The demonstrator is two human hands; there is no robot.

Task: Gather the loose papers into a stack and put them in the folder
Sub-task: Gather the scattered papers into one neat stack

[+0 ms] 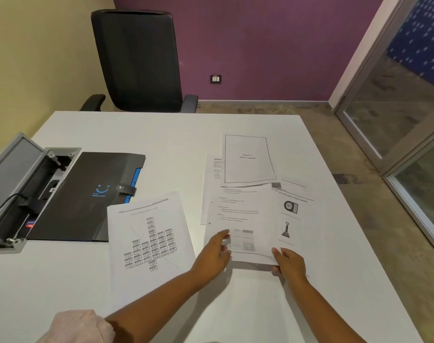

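Several loose printed papers lie on the white table. A flowchart sheet lies at centre-left, its top corner overlapping the closed black folder. A text sheet is lifted at its near edge. My left hand holds that sheet's left side and my right hand pinches its near right corner. Beneath it to the right lies an awards page with two pictures. A "Chapter 4" title page lies farther back on top of another text page.
An open grey cable box with plugs and cords is set into the table at the left, touching the folder. A black office chair stands behind the table's far edge. A glass door is at the right.
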